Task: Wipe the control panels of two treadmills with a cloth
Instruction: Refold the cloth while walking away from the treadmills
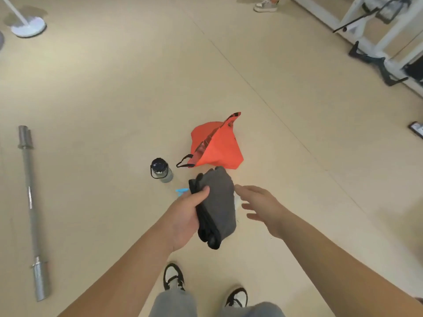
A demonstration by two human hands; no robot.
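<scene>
A folded dark grey cloth (217,207) hangs from my left hand (187,216), whose thumb and fingers grip it at its left edge. My right hand (258,204) hovers just right of the cloth with fingers spread and holds nothing. Behind the cloth a spray bottle with a blue trigger (182,191) stands on the floor, mostly hidden. No treadmill control panel is in view.
An orange bag (217,149) lies on the beige floor beyond my hands, with a dark-lidded water bottle (161,170) to its left. A steel barbell (32,209) lies at the left. White gym equipment (377,33) stands at the far right; another person's shoe (266,5) is at the top.
</scene>
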